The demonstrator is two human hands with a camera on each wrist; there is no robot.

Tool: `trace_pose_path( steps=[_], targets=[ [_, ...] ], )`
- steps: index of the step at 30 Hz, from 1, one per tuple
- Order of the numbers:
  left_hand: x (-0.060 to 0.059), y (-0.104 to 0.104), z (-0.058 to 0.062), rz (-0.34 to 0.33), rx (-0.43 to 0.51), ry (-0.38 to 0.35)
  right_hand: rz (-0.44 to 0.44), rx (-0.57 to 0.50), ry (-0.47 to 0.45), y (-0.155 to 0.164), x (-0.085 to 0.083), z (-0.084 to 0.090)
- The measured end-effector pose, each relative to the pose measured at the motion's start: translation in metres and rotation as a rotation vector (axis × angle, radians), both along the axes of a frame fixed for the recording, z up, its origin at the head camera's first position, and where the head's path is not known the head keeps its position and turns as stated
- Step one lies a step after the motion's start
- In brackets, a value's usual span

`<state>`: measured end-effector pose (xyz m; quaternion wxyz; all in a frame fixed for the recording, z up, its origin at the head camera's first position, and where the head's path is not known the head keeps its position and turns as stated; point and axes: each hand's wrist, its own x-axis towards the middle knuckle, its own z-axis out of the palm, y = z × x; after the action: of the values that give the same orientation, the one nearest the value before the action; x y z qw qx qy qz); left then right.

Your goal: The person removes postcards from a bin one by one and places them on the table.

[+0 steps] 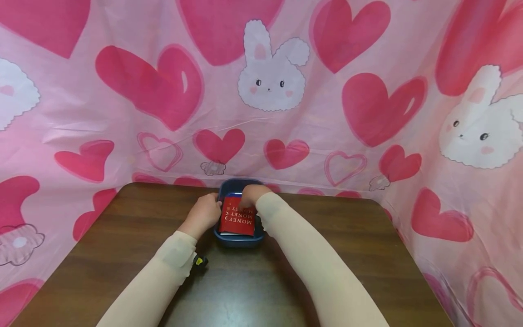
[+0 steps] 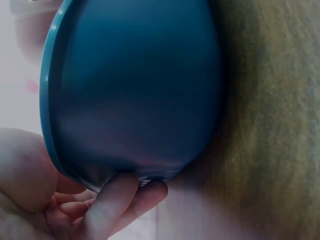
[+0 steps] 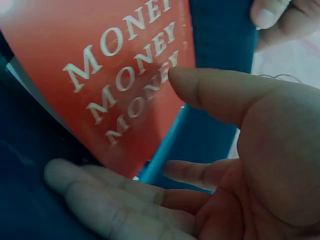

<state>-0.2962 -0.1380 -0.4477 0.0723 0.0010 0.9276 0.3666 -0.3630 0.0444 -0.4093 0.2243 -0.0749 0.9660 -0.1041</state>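
A dark blue plastic bin stands on the table, a red book printed with "MONEY" several times lying inside it. At the bin's left side, my left hand grips the rim. In the left wrist view its fingers curl against the bin's outer wall. My right hand reaches into the bin over the book. The right wrist view has its thumb at the red cover and the fingers spread low beside the book, not closed round it.
A brown wooden table carries the bin near its back edge. Pink cloth with hearts and rabbits hangs behind and at both sides. Something shiny and blue shows behind the book in the bin. A small black device sits at the left wrist.
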Motion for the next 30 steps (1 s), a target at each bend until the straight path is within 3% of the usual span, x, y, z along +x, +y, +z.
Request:
trace_pose_path(
  steps=[1,12,16,24,30],
  targets=[
    [0.000,0.000,0.000,-0.001,-0.001,-0.005,-0.009,-0.015,-0.012,-0.002,0.007,0.008],
    [0.001,-0.001,-0.001,-0.003,-0.003,0.000,-0.117,-0.090,-0.078,-0.013,-0.027,-0.031],
    [0.000,-0.001,0.000,-0.009,-0.010,0.016,-0.110,-0.099,-0.073,-0.013,-0.028,-0.036],
    [-0.001,0.001,0.000,-0.009,-0.018,0.027,-0.055,-0.055,0.035,-0.009,-0.020,-0.028],
    [-0.001,0.000,-0.001,0.005,-0.007,0.026,-0.044,-0.131,0.048,-0.001,-0.003,-0.001]
  ],
)
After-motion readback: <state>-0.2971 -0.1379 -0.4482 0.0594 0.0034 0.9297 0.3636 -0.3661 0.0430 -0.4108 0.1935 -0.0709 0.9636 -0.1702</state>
